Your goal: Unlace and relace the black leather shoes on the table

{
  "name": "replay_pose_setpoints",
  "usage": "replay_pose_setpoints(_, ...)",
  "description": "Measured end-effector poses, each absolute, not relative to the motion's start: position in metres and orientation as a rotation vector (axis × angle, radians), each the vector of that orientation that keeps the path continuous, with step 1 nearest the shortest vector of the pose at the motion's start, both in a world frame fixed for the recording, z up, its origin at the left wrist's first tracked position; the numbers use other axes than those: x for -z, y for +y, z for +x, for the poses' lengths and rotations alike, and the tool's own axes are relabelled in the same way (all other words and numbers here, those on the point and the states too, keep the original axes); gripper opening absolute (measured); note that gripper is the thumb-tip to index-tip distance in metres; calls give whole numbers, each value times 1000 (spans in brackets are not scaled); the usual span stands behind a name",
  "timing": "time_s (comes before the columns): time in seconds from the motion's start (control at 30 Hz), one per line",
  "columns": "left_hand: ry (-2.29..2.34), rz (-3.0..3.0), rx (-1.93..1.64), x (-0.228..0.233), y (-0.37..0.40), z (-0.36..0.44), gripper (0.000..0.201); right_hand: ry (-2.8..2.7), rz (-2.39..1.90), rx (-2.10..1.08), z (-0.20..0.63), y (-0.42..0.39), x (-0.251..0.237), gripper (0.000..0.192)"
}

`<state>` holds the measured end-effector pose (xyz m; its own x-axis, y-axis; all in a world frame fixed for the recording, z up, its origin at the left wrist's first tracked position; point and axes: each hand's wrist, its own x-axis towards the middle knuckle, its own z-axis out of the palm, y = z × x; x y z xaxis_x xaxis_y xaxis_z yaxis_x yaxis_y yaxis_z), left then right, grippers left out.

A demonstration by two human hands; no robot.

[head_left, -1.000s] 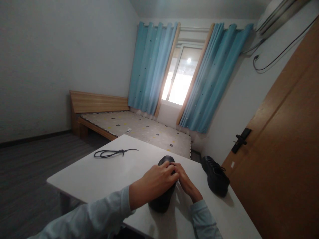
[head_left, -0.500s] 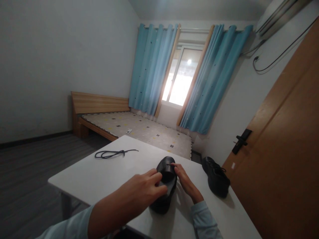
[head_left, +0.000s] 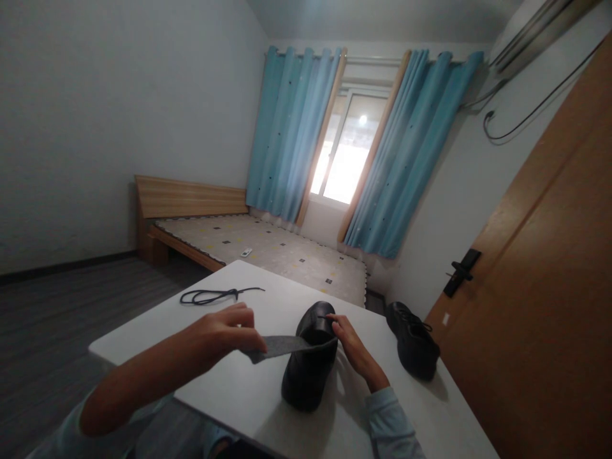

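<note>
A white table fills the lower middle of the view, with a bed and blue curtains behind it and a wooden door at three o'clock. On the table, just right of centre, stands a black shoe, heel toward the viewer and toe pointing to twelve o'clock. A second black shoe lies apart from it at about two o'clock, near the table's right edge. A loose black shoelace lies well apart at ten o'clock from the near shoe, close to the far left corner.

The left hand is at nine o'clock from the near shoe, raised a little over the tabletop, fingers pinched on one end of a grey insole. The insole stretches flat toward three o'clock, its other end reaching into the shoe's opening. The right hand rests against the shoe's right side at its opening, fingertips curled on the upper edge and gripping it. Both forearms wear pale sleeves, the left pushed up.
</note>
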<state>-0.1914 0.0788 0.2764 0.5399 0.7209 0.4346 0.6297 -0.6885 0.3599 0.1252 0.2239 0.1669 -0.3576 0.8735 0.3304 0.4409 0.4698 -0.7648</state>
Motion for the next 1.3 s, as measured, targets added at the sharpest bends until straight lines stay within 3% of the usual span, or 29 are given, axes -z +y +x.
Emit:
replay_pose_setpoints(0.3,1469,2571,-1242,-264,87,-234,30,-1998,-1114,-662,123,220,-171,42)
replay_pose_setpoints(0.57,1867,2375,-1682,-294,114,-198,33,-1959,-1022,-513,120,213,-186,39)
replay_pose_setpoints(0.7,1785,2374,-1866,-284,134,-164,28,-1812,-950,-636,120,209,-193,44)
replay_pose_setpoints(0.93,1275,2772,-1340,-227,145,-100,24,-1447,-748,-1115,113,212,-189,56)
replay_pose_setpoints(1.07,1193,2666,-1175,-208,148,-89,21,-1313,-801,-1132,113,216,-186,63)
replay_pose_setpoints(1.3,1185,2336,-1246,-212,144,-91,16,-1349,-853,-1071,106,209,-189,73)
